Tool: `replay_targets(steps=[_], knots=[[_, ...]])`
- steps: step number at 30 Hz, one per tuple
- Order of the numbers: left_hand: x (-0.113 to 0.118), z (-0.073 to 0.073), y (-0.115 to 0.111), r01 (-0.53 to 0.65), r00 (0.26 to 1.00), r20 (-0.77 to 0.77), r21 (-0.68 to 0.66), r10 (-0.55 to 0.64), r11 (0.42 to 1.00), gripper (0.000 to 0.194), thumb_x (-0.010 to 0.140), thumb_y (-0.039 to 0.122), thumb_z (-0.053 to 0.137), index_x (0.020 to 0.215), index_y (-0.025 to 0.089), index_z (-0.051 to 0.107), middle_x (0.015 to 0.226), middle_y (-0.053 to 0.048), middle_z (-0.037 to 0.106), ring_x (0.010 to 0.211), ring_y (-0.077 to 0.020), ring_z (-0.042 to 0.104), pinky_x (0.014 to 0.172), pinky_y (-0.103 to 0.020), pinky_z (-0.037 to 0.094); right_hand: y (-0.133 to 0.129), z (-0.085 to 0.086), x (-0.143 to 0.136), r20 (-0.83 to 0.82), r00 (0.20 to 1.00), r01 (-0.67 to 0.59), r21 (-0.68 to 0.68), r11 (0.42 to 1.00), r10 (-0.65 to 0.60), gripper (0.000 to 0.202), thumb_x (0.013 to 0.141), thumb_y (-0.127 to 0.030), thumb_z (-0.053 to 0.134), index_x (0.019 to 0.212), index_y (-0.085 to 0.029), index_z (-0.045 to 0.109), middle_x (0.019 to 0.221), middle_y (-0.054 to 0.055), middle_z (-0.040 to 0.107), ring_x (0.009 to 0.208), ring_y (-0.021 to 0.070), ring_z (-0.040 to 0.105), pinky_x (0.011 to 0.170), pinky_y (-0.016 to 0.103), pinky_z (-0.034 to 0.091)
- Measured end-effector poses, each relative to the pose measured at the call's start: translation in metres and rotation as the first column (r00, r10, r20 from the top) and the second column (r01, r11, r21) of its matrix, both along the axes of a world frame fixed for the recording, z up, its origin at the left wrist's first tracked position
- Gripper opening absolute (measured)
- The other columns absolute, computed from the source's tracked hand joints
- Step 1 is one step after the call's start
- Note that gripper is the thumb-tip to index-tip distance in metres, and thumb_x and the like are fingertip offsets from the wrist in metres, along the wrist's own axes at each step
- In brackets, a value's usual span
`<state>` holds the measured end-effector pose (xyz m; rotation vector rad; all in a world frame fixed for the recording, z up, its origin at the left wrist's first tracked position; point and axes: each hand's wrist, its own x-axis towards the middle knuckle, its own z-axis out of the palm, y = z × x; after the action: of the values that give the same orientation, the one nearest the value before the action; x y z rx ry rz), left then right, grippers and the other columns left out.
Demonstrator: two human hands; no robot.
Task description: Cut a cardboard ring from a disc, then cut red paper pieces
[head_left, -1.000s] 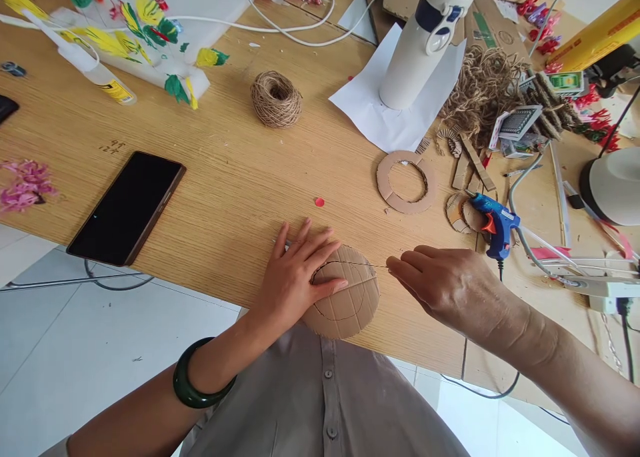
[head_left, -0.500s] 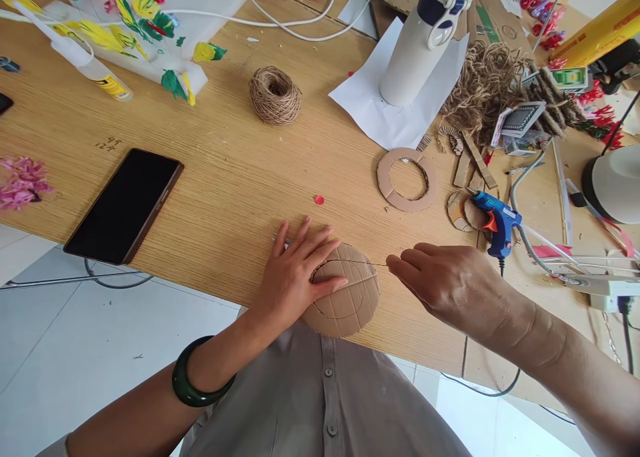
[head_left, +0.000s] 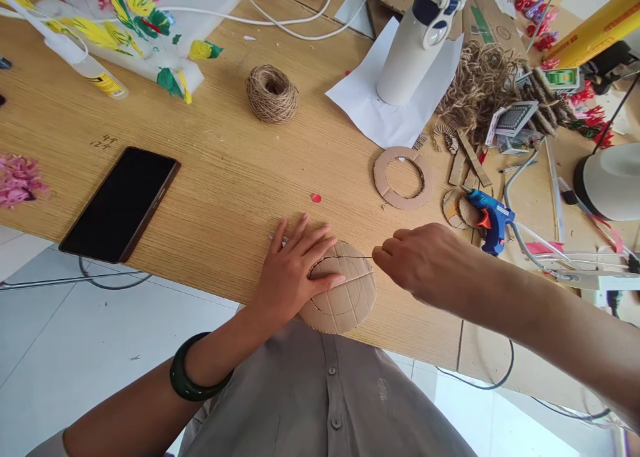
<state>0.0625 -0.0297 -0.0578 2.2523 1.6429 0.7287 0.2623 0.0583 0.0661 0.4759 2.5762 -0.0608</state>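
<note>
A round piece of corrugated cardboard (head_left: 345,304) lies at the table's front edge. A circle is drawn on it, and a slit runs along part of that line at the upper left. My left hand (head_left: 295,270) rests flat on its left side, fingers spread, thumb across the drawn circle. My right hand (head_left: 420,260) is closed just right of the disc. From its fingers a thin, dark, wire-like piece (head_left: 361,257) stretches left over the disc toward the slit. Whether it is a blade or a wire I cannot make out.
Beyond my right hand are a cardboard ring (head_left: 383,180) and a blue glue gun (head_left: 493,220). A ball of twine (head_left: 273,94), a white bottle (head_left: 413,50) on paper and a phone (head_left: 120,204) stand farther off. Cut cardboard strips (head_left: 473,157) lie at right.
My right hand has moved slightly left and up, closer to the disc, and less of the thin piece shows. My left hand stays in place on the cardboard. The whole view has shifted slightly.
</note>
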Motion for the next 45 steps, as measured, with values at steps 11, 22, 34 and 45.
replay_targets(steps=[11,22,34,45], knots=[[-0.004,-0.008,0.002,0.023,0.999,0.028,0.026,-0.024,0.999,0.051,0.086,0.048,0.068,0.128,0.021,0.06,0.138,-0.007,0.061,0.14,-0.0325,0.042,0.12,-0.058,0.022,0.011,-0.005,0.002,-0.019,0.999,-0.045,-0.023,0.999,0.045,0.018,0.086,-0.003,0.051,0.076,-0.016,0.057,0.067,0.003,0.06,0.057,0.0128,0.041,0.056,0.031,0.016],[-0.001,-0.01,0.002,0.013,0.999,0.04,0.03,-0.014,0.999,0.052,0.084,0.043,0.072,0.129,0.021,0.059,0.138,-0.006,0.062,0.14,-0.0325,0.043,0.119,-0.058,0.024,0.009,-0.004,-0.014,0.026,0.996,-0.086,-0.086,0.993,0.089,0.018,0.086,-0.002,0.053,0.075,-0.015,0.058,0.066,0.003,0.061,0.053,0.011,0.038,0.054,0.03,0.017],[-0.002,-0.006,0.003,0.015,0.999,0.041,0.007,-0.015,1.0,0.054,0.086,0.049,0.067,0.132,0.023,0.06,0.14,-0.005,0.06,0.141,-0.032,0.042,0.12,-0.058,0.023,-0.004,-0.006,0.027,-0.296,0.955,0.001,0.13,0.992,0.038,0.027,0.089,0.0,0.043,0.071,-0.017,0.053,0.061,0.001,0.054,0.054,0.0129,0.034,0.053,0.031,0.014],[-0.003,-0.005,0.003,0.021,0.999,0.032,0.029,-0.022,0.999,0.054,0.085,0.052,0.067,0.129,0.021,0.061,0.138,-0.007,0.062,0.14,-0.0322,0.042,0.119,-0.058,0.025,-0.015,-0.021,0.033,-0.34,0.94,0.07,0.092,0.993,-0.034,0.029,0.093,-0.002,0.039,0.073,-0.017,0.056,0.061,0.001,0.056,0.053,0.0127,0.034,0.052,0.03,0.017]])
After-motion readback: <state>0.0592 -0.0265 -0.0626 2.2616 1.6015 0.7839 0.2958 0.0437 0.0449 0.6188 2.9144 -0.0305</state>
